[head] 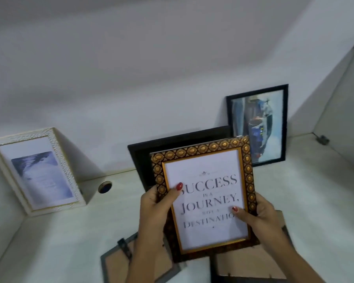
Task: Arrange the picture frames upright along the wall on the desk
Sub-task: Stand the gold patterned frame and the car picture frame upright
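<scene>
I hold a brown-and-gold ornate frame (204, 197) with a "Success is a journey" print above the desk, tilted toward me. My left hand (157, 209) grips its left edge, and my right hand (258, 215) grips its right edge. Behind it a black frame (172, 146) leans on the wall, mostly hidden. A black-framed picture (258, 123) stands upright against the wall at the right. A white textured frame (39, 172) stands at the left corner. Two frames lie face down under my hands, a grey one (119, 260) and a dark one (253, 262).
The pale desk top (70, 231) meets the wall at the back. A round cable hole (105, 187) sits near the wall between the white frame and the black one. A side panel with a small bracket (322, 139) closes off the right.
</scene>
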